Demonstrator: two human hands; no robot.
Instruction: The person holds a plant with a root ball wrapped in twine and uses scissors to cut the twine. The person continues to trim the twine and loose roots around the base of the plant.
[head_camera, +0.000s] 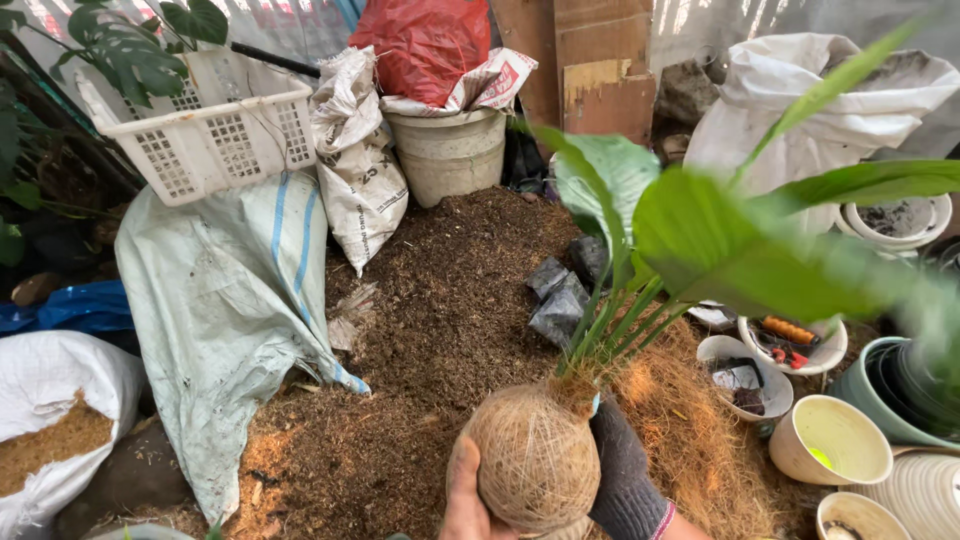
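A round ball wrapped in brown coconut fibre (535, 455) is low in the middle of the view, above a heap of soil. Green stems rise from its top into broad green leaves (700, 235) that lean to the right. My left hand (462, 498) is bare and cups the ball from below on its left side. On the ball's right side, my right hand (625, 472) grips it in a dark knitted glove with a pink cuff. Both wrists run out of view at the bottom edge.
A heap of dark soil (450, 300) with loose brown fibre (690, 440) lies ahead. Black plastic bags (560, 295) rest on it. Behind stand a white basket (215, 125), sacks (355, 165), a bucket (450, 150). Several pots (830, 440) crowd the right; a sack of husk (50, 430) stands at the left.
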